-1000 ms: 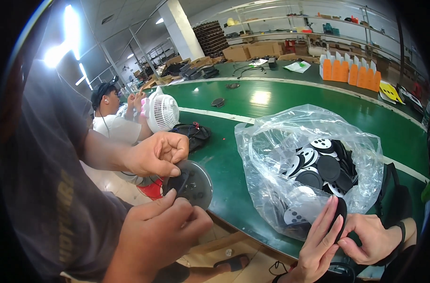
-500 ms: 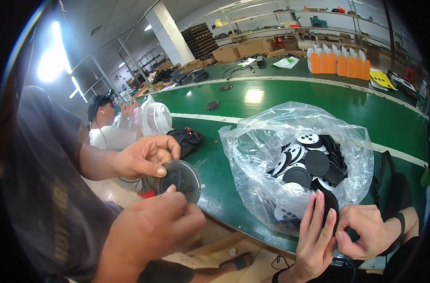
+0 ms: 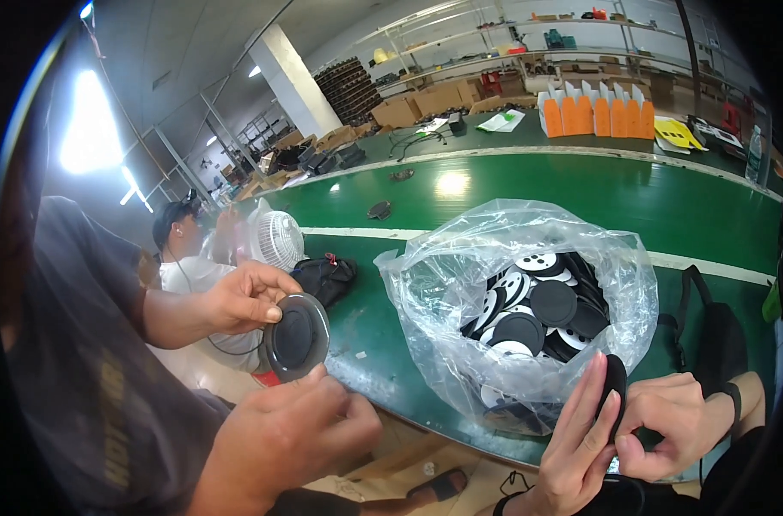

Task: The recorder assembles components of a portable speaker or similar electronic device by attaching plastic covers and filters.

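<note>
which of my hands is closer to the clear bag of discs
Left. The left hand has straight fingers up against the clear bag's lower edge; the right hand sits lower right, pinching a black disc.

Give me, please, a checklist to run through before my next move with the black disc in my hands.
1. Disc held: right hand pinches the black disc at its edge. Ok.
2. Left hand grip: its fingers lie flat against the disc and the thumb is hidden. Cannot tell.
3. Clear plastic bag open on top, with black and white discs showing inside. Ok.
4. Bag fully on the green table: it bulges at the near edge. Cannot tell.
5. Co-worker's hands apart from the bag: they hold a round black part off to the left. Ok.
</note>
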Action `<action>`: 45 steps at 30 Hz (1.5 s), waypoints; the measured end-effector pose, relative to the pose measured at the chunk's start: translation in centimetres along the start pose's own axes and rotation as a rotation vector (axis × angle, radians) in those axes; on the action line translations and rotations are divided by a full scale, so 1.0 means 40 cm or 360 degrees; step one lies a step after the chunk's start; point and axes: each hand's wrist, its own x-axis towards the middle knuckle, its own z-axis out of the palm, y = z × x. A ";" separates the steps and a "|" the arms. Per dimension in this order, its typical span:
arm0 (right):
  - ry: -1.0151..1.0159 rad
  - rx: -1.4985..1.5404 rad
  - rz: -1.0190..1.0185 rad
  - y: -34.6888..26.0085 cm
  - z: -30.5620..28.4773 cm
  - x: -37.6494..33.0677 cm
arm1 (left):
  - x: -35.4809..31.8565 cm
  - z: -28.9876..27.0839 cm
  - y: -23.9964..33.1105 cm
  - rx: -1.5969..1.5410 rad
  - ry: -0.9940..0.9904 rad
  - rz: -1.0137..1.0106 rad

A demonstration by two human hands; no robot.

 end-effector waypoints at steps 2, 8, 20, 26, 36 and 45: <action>0.0020 0.0012 -0.0001 0.001 -0.003 -0.002 | 0.001 0.003 0.002 -0.0017 -0.0019 0.0000; 0.0017 0.0066 -0.0009 0.002 -0.007 -0.006 | 0.001 0.013 0.009 -0.0002 -0.0026 0.0008; 0.0021 0.0040 -0.0014 -0.008 -0.003 0.001 | -0.002 0.015 0.022 0.0116 0.0027 0.0044; -0.0054 0.0100 0.0027 -0.027 -0.041 0.010 | -0.079 -0.029 -0.009 0.0376 0.0308 -0.0361; 0.0117 0.0366 0.0612 -0.106 -0.206 -0.166 | 0.026 0.148 0.064 -0.1344 -0.0624 -0.0861; 0.0334 0.0252 0.0786 -0.130 -0.346 -0.389 | 0.071 0.400 0.007 -0.0814 -0.1128 0.0012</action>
